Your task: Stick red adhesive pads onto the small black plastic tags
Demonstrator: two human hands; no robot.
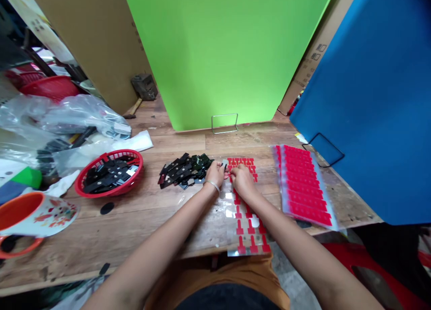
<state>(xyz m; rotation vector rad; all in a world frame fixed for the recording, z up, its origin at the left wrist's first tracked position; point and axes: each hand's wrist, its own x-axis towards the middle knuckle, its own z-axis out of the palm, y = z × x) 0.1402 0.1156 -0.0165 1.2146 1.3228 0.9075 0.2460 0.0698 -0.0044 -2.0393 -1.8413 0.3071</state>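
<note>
My left hand [215,174], with a bangle at its wrist, pinches a small dark flat piece [222,166]. Close beside it my right hand [243,179] has its fingers closed at a small red sticker [227,175], between the two hands. Beneath my right hand and forearm lies a clear sheet [232,247] bearing rows of red T-shaped stickers [251,227]; some spots on it are bare. Left of my left hand is a loose pile of black flat pieces [186,168]. My fingers partly hide what they grip.
A red basket [136,177] of similar black pieces stands at left, near an orange-and-white mug [55,216]. More red sticker sheets [305,184] are stacked at right. A green board [229,54] and a blue board [377,112] stand upright behind, with wire stands at their bases.
</note>
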